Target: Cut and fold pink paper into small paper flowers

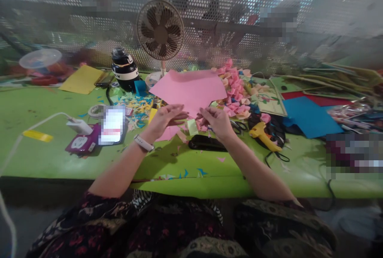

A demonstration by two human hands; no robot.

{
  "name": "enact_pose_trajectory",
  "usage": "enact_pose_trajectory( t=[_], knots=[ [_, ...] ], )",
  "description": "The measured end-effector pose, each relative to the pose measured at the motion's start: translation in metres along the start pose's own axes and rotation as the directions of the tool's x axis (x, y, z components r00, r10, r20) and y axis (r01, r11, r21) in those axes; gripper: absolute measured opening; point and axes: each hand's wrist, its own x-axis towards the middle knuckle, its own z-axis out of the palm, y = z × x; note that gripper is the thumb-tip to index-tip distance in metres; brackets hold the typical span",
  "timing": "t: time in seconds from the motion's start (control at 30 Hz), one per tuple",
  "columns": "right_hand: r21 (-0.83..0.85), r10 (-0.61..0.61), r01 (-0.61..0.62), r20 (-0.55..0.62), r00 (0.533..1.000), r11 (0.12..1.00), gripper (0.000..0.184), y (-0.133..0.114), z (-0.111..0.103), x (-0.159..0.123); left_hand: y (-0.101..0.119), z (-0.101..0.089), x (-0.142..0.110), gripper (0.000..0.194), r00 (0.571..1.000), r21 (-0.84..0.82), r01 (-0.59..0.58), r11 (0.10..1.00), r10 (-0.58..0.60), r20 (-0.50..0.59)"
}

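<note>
Holding pink sheet (191, 86) up above green desk (36, 114), in front of fan (160, 32), with narrow near end between both hands and wide part spreading away. Pinching near edge between thumb and fingers of right hand (217, 122), by the look of it. Reaching to same edge with left hand (167, 118), fingers half extended and bunched; cannot tell if actually gripping or only steadying. Judging step in hand as handling or lining up that sheet, not cutting: no tool in either hand. Probably calls for an even hold on both sides of near edge, without creasing, and clear of pale green strip (192, 127) just below

Hard to make out: exact contact under fingertips, plus whether folded or single at near end. Partly covered by right wrist: black object (206, 143), maybe a stapler, can't confirm. Partly hidden behind right hand: scissors (239, 127). Blocked by sheet: part of pink paper pile (231, 86) and foot of fan. Pixelated: phone (112, 124) screen and items at far right edge. Blurred: everything past mesh screen (209, 30). Cut off at bottom: patterned clothing (167, 226)
</note>
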Motion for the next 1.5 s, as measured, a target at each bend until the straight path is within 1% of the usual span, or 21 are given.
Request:
enact_pose_trajectory(
  t=[0.07, 0.13, 0.2, 0.23, 0.3, 0.33, 0.4, 0.43, 0.47, 0.5, 0.57, 0.67, 0.73, 0.87, 0.97, 1.03, 1.13, 1.27, 1.37, 1.5],
  knots=[
    [-0.011, 0.008, -0.007, 0.035, 0.999, 1.0, 0.049, -0.002, 0.007, -0.006, -0.008, 0.007, -0.001, 0.033, 1.0, -0.043, 0.005, 0.999, -0.006, -0.005],
    [-0.028, -0.004, 0.007, 0.122, 0.993, 1.0, 0.044, -0.005, 0.01, -0.01, -0.013, 0.01, 0.0, 0.03, 0.999, -0.06, -0.014, 0.998, 0.012, -0.031],
    [-0.05, -0.027, 0.039, 0.22, 0.975, 0.998, 0.038, -0.006, 0.007, -0.012, -0.014, 0.008, 0.001, 0.029, 0.999, -0.066, -0.021, 0.998, 0.018, -0.052],
    [-0.056, -0.054, 0.069, 0.24, 0.969, 0.996, 0.033, -0.007, 0.003, -0.011, -0.013, 0.006, 0.001, 0.027, 0.998, -0.069, -0.015, 0.998, 0.011, -0.054],
    [-0.058, -0.159, 0.174, 0.205, 0.966, 0.983, 0.023, -0.006, -0.006, -0.008, -0.01, 0.002, 0.002, 0.024, 0.999, -0.081, 0.011, 0.997, -0.015, -0.052],
    [-0.064, -0.232, 0.247, 0.177, 0.956, 0.967, 0.023, -0.005, -0.01, -0.006, -0.009, 0.001, 0.002, 0.023, 0.999, -0.087, 0.027, 0.996, -0.031, -0.044],
    [-0.113, -0.364, 0.389, 0.188, 0.912, 0.914, 0.032, -0.003, -0.016, -0.003, -0.006, 0.0, 0.001, 0.022, 0.998, -0.09, 0.06, 0.994, -0.062, -0.017],
    [-0.146, -0.41, 0.447, 0.227, 0.884, 0.883, 0.032, -0.002, -0.017, -0.001, -0.006, 0.001, 0.001, 0.022, 0.997, -0.085, 0.074, 0.994, -0.075, 0.0],
    [-0.173, -0.438, 0.492, 0.274, 0.856, 0.853, 0.028, -0.001, -0.018, 0.0, -0.006, 0.001, 0.0, 0.022, 0.996, -0.077, 0.085, 0.993, -0.083, 0.019],
    [-0.189, -0.455, 0.525, 0.315, 0.833, 0.83, 0.022, 0.0, -0.017, 0.001, -0.006, 0.002, 0.0, 0.022, 0.995, -0.065, 0.092, 0.994, -0.09, 0.036],
    [-0.195, -0.475, 0.563, 0.361, 0.802, 0.803, 0.015, 0.002, -0.016, 0.001, -0.007, 0.003, -0.001, 0.023, 0.993, -0.026, 0.1, 0.995, -0.098, 0.064],
    [-0.173, -0.488, 0.579, 0.382, 0.785, 0.796, 0.015, 0.003, -0.014, 0.0, -0.008, 0.004, -0.001, 0.025, 0.993, 0.04, 0.083, 0.996, -0.086, 0.082],
    [-0.163, -0.482, 0.568, 0.375, 0.792, 0.807, 0.013, 0.003, -0.014, 0.0, -0.009, 0.003, -0.001, 0.026, 0.994, 0.068, 0.059, 0.996, -0.065, 0.088],
    [-0.182, -0.455, 0.512, 0.279, 0.846, 0.84, 0.01, 0.0, -0.009, -0.003, -0.012, 0.003, -0.002, 0.025, 0.991, 0.1, 0.027, 0.995, -0.04, 0.129],
    [-0.16, -0.401, 0.436, 0.211, 0.891, 0.885, 0.017, -0.001, -0.004, -0.005, -0.014, 0.003, -0.002, 0.023, 0.986, 0.141, -0.001, 0.99, -0.023, 0.165],
    [-0.122, -0.351, 0.375, 0.178, 0.919, 0.919, 0.024, -0.002, 0.0, -0.006, -0.014, 0.004, -0.003, 0.023, 0.977, 0.185, -0.013, 0.983, -0.027, 0.21],
    [-0.085, -0.283, 0.298, 0.16, 0.946, 0.951, 0.032, -0.003, 0.003, -0.007, -0.014, 0.005, -0.005, 0.025, 0.962, 0.222, -0.021, 0.975, -0.041, 0.269],
    [-0.086, -0.21, 0.222, 0.133, 0.969, 0.971, 0.039, -0.002, 0.005, -0.008, -0.013, 0.005, -0.007, 0.021, 0.957, 0.22, -0.025, 0.975, -0.041, 0.289],
    [-0.104, -0.211, 0.22, 0.096, 0.973, 0.97, 0.039, -0.001, 0.005, -0.008, -0.014, 0.004, -0.008, 0.022, 0.953, 0.211, -0.037, 0.977, -0.029, 0.303],
    [-0.098, -0.223, 0.234, 0.109, 0.969, 0.967, 0.035, 0.001, 0.006, -0.009, -0.018, 0.005, -0.006, 0.027, 0.958, 0.221, -0.053, 0.974, -0.013, 0.286]
  ],
)
